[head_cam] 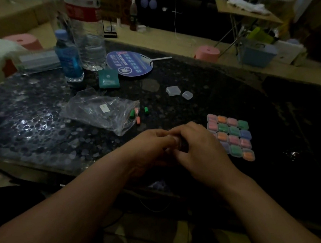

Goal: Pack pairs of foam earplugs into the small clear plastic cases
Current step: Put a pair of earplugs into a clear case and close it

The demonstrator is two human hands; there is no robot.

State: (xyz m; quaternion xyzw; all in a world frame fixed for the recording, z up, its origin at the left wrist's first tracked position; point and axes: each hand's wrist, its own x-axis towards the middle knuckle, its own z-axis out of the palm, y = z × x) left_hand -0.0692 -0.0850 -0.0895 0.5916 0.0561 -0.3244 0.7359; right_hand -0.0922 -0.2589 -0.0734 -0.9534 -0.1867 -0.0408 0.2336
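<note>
I am pinching what is likely a small clear plastic case (175, 139), mostly hidden, between the curled fingers of my left hand (150, 147) and right hand (197, 149). The lid probably needs pressing squarely shut. The grid of filled colourful cases (231, 136) is lying just right, with loose green and orange foam earplugs (138, 120) waiting beyond.
</note>
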